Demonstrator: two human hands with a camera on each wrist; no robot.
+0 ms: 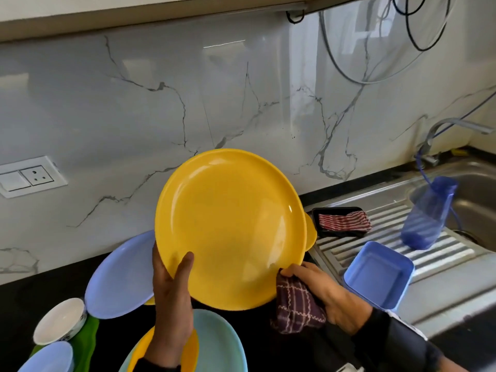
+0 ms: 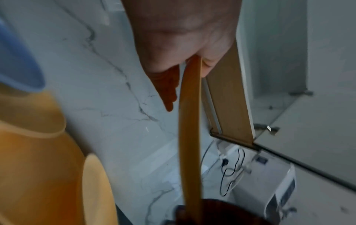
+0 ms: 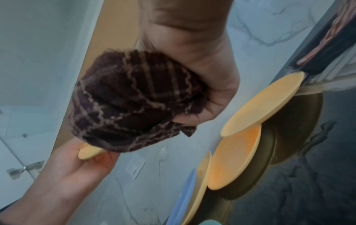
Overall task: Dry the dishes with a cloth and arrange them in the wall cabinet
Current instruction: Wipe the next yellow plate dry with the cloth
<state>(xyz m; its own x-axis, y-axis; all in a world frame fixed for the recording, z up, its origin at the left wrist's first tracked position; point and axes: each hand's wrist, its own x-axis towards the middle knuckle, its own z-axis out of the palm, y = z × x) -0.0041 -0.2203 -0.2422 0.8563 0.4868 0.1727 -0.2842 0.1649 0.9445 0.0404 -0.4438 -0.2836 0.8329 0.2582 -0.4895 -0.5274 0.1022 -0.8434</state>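
yellow plate (image 1: 230, 226): held up over the black countertop (image 1: 32, 294), tilted so the inside faces the camera, roughly mid-scene in front of the marble backsplash (image 1: 134, 103). In the left wrist view you only get it edge-on.

left hand (image 1: 171, 285): gripping the plate's near-left rim, thumb lying on the inner face and the fingers tucked behind it.

right hand (image 1: 316, 288): fist closed round a bunched-up checked cloth (image 1: 295, 307), dark maroon with pale lines. It sits right at the plate's near-right rim; the head view looks like cloth touching the edge, but I can't say for sure.

other dishes, left side: a lilac plate (image 1: 120, 277) propped just left of the yellow one, a white bowl (image 1: 60, 320) near it, and another pale blue dish (image 1: 51, 357) at the near-left corner with something green (image 1: 90, 342) beside it.

near edge: a light teal plate (image 1: 222, 345) with an orange-yellow one (image 1: 192, 353) on it, partly hidden by the left forearm.

right side: a steel drainboard (image 1: 434, 264) with a blue rectangular tub (image 1: 378, 275) on it, and a black tray (image 1: 339, 221) holding a red striped cloth (image 1: 345, 221) further back.

sink (image 1: 472, 189): far right, with a faucet (image 1: 440, 135) and a blue mesh bag (image 1: 429, 213) hanging off it.

wall: a white socket plate (image 1: 29, 175) on the left, cables (image 1: 418, 30) looping at top right.
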